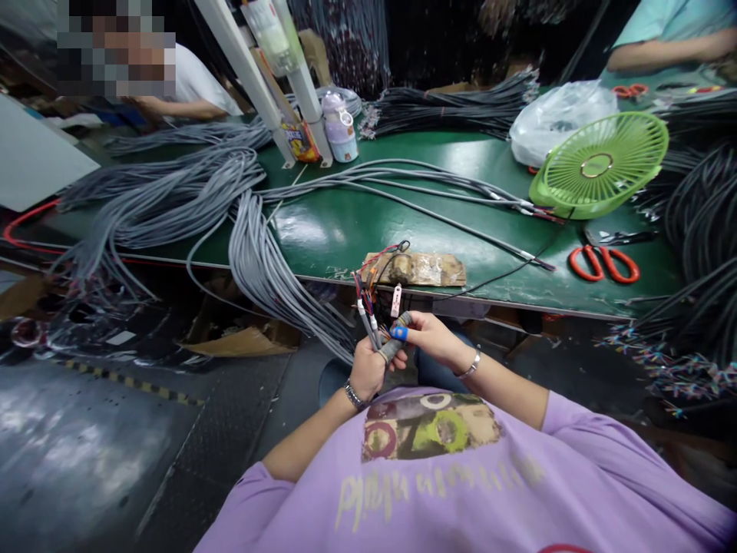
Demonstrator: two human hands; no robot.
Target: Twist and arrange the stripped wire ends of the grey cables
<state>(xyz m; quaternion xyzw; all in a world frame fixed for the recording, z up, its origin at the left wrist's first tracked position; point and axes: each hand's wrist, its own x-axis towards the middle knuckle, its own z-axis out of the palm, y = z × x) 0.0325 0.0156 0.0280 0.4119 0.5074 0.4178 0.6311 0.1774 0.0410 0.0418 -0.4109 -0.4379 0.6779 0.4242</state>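
Note:
My left hand [367, 370], with a watch on its wrist, is closed around the ends of grey cables [371, 329]. Thin coloured wires [368, 292] fan out above the white bands on those cables. Close beside it, my right hand [431, 338] has its fingers pinched at the wires by the left hand. Grey wrapping covers some fingertips, and there is a blue band [399, 332] around a right finger. What exactly the right fingertips grip is hidden. Just beyond the hands, a worn wooden block [426, 269] lies at the edge of the green table [322, 230].
Grey cable bundles [173, 196] cover the table's left and hang over its edge. Red-handled scissors [603, 263], pliers [625, 236], a green fan [599, 165] and a plastic bag [561, 115] are at right. A bottle [339, 130] stands by the post. Two other people sit across.

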